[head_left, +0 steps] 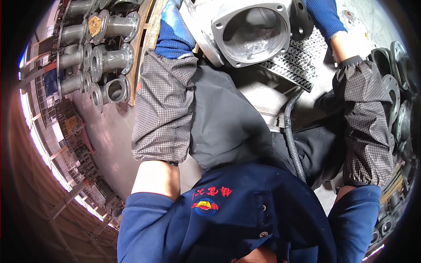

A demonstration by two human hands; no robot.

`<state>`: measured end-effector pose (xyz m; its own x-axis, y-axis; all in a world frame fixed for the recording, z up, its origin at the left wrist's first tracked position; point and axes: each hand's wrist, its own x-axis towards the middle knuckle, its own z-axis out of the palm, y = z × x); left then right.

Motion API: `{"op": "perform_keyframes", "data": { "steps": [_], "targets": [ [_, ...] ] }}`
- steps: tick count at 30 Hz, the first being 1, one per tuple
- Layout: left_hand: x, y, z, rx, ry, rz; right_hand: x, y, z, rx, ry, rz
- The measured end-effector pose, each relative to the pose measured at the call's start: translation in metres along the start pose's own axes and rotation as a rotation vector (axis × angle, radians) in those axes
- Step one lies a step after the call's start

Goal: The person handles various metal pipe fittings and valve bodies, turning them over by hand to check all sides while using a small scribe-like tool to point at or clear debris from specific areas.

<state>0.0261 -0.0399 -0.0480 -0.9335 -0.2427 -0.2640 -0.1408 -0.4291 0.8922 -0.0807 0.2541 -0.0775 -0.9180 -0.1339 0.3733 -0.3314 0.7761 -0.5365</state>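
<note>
A large grey cast-metal pipe fitting [251,59] is at the top middle, tilted so that its square flange with corner holes and wide round opening face me. My left hand [175,28], in a blue glove, is against the fitting's left flange; its fingers run out past the top edge. On the other side, my right hand [322,17], also blue-gloved, is close by the fitting's right flange. Its fingers are hidden, so I cannot see its grip. Beneath the fitting lies a perforated metal grate [298,65] with a toothed surface.
Several flanged pipe pieces [118,26] stand on a wooden pallet [147,30] at the upper left. More round flanges [397,65] are stacked at the right. A ribbed grey hose [291,140] runs down beside my leg. Grey floor [105,136] shows at the left.
</note>
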Motion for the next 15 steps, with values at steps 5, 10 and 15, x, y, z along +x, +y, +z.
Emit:
{"op": "perform_keyframes", "data": {
  "steps": [5,10,15],
  "targets": [
    [0.028,-0.033,0.000,0.153,0.058,-0.066,0.025,0.011,-0.005,0.072,-0.017,0.128],
    [0.061,-0.038,0.006,0.062,0.093,-0.081,0.035,0.036,0.003,0.507,0.038,0.231],
    [0.086,-0.031,0.011,0.120,0.046,0.018,0.011,0.049,-0.023,0.463,-0.082,0.193]
  ]
}}
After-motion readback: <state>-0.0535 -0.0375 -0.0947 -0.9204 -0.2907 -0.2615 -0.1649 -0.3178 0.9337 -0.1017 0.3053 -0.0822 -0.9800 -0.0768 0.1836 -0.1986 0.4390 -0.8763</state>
